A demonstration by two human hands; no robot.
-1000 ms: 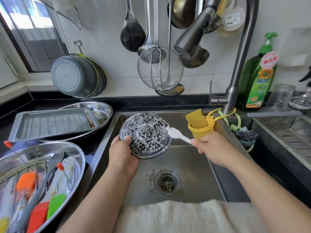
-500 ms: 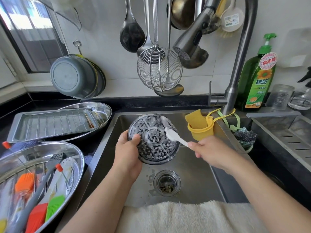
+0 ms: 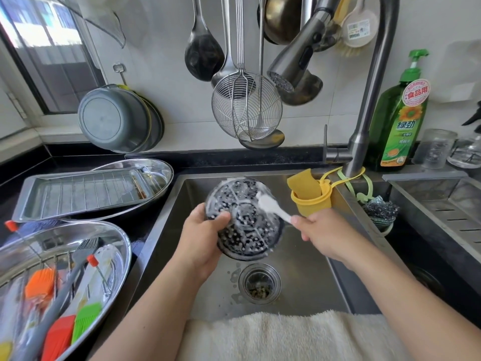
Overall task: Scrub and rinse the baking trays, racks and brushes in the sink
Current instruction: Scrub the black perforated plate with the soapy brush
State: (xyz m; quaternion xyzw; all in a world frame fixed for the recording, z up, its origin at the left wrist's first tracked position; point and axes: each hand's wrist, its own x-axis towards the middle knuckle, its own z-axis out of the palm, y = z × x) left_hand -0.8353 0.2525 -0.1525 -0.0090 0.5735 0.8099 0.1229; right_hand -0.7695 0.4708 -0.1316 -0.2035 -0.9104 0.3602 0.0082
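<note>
Left hand (image 3: pixel 201 237) grips soapy round rack (image 3: pixel 244 217) (rim); right hand (image 3: pixel 321 234) pinches, seemingly, white brush (image 3: pixel 272 205)

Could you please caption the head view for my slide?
Left hand holds a soapy perforated round rack over the sink; right hand scrubs with a white brush.

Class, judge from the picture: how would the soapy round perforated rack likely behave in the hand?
The perforated rack looks like rigid metal, so probably stiff. Suds coat it, so likely slippery; the left hand grips its rim. Its many holes suggest it is fairly light.
</note>
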